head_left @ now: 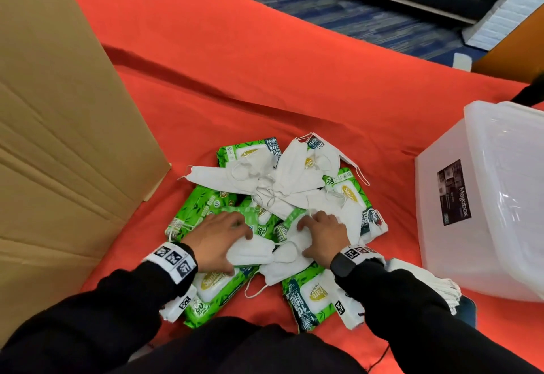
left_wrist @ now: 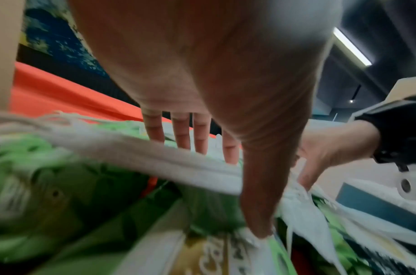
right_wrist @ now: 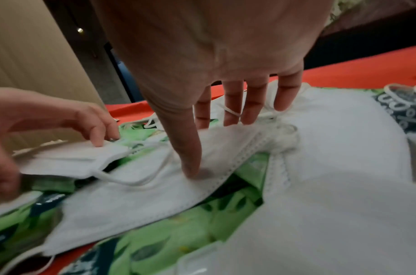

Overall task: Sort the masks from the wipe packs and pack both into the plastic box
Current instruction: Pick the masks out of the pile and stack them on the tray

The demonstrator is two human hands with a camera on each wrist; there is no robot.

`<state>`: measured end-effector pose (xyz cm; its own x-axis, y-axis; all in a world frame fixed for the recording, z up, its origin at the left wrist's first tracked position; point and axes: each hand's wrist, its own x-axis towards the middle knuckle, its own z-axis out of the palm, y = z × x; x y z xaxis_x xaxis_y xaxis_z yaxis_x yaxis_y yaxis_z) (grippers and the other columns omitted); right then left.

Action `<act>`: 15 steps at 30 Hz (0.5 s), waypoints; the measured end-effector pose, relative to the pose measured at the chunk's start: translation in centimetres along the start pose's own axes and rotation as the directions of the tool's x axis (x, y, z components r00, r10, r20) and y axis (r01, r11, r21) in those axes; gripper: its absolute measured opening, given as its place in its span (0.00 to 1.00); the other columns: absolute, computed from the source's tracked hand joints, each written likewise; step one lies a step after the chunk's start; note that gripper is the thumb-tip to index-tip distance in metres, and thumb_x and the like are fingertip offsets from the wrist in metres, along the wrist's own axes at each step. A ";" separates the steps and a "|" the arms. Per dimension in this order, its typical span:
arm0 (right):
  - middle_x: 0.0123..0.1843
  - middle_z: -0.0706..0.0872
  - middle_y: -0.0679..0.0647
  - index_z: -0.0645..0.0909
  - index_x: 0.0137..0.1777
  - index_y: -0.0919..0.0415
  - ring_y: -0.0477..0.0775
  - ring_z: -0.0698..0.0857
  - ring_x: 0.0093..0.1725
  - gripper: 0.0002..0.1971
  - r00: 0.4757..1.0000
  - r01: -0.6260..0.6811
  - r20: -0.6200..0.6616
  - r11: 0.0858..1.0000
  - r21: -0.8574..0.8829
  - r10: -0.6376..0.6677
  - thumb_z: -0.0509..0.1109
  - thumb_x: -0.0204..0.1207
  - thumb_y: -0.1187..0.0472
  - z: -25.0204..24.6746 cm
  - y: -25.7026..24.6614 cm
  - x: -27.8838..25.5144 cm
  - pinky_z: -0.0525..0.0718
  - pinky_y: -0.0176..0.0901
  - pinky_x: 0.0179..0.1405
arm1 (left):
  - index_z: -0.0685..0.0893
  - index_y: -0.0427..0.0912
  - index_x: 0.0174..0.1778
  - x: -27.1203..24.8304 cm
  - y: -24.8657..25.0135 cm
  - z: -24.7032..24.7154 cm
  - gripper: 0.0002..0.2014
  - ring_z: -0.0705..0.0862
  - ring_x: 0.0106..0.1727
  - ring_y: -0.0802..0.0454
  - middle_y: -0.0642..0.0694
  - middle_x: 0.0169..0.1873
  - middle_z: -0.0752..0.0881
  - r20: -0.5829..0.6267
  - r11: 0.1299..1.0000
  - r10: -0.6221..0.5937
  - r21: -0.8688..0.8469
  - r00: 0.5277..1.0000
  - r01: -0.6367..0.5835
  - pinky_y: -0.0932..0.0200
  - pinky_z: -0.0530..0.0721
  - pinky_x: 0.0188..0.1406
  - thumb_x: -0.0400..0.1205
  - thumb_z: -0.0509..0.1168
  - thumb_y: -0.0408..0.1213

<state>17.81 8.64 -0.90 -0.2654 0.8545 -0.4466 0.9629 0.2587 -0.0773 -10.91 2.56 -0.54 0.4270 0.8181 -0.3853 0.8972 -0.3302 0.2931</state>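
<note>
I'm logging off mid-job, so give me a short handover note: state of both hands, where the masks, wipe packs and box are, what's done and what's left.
Left hand: fingers flat on top of a white mask at the near side of the pile, thumb at its near edge.
Right hand: fingers spread, pressing on another mask beside it; nothing lifted.
Masks and green wipe packs lie mixed in one pile on the red cloth.
Plastic box stands to the right, open; nothing shows inside.
Cardboard is on the left.
Done: nothing sorted or packed.
Left: separate masks from packs, put both in the box.
</note>
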 end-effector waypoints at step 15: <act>0.65 0.84 0.50 0.85 0.45 0.43 0.60 0.82 0.60 0.07 0.982 -0.097 -0.172 0.991 -0.088 0.080 0.80 0.69 0.50 -14.5 7.1 -3.5 0.79 0.54 0.59 | 0.73 0.60 0.66 1.6 1.3 1.1 0.40 0.72 0.64 0.52 0.57 0.63 0.73 -0.106 0.997 -0.062 -0.057 0.993 0.056 0.53 0.71 0.57 0.59 0.79 0.63</act>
<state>24.84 14.04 13.03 -0.1918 0.9371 -0.2916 0.9758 0.2137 0.0451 -8.91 2.93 -1.77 0.3567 0.8820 -0.3081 0.9119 -0.2569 0.3202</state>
